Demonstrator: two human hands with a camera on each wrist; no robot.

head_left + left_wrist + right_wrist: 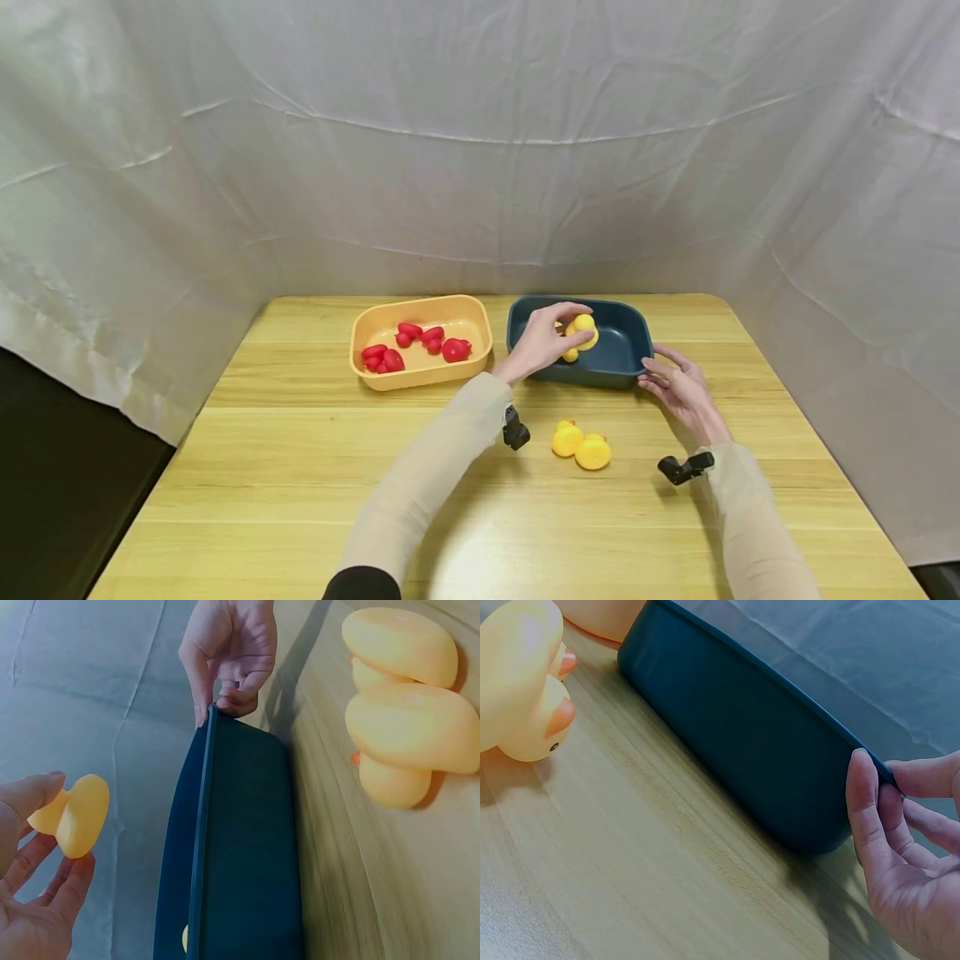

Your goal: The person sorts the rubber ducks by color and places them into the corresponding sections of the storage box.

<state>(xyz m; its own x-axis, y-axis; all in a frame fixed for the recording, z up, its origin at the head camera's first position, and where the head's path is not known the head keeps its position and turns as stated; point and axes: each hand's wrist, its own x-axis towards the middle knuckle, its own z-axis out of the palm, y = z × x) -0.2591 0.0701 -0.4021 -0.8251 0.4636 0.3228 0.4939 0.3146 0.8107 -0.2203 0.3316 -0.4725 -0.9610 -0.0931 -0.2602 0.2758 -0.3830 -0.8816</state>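
A yellow rubber duck [585,332] is pinched between the thumb and fingers of my left hand [542,340], over the dark blue bin [618,379]. Below that hand, part of another yellow duck [571,355] shows inside the bin, mostly hidden. My right hand [678,387] pinches the bin's rim at its near right corner, thumb on one side and fingers on the other in the right wrist view. Two more yellow ducks [405,724] lie side by side on the wooden table, in front of the bin.
Left of the blue bin stands an orange-yellow bin [420,382] with several small red toys [455,350] in it. Both bins are near the back edge of the table [262,467]. Pale curtains [480,167] hang behind and along the sides.
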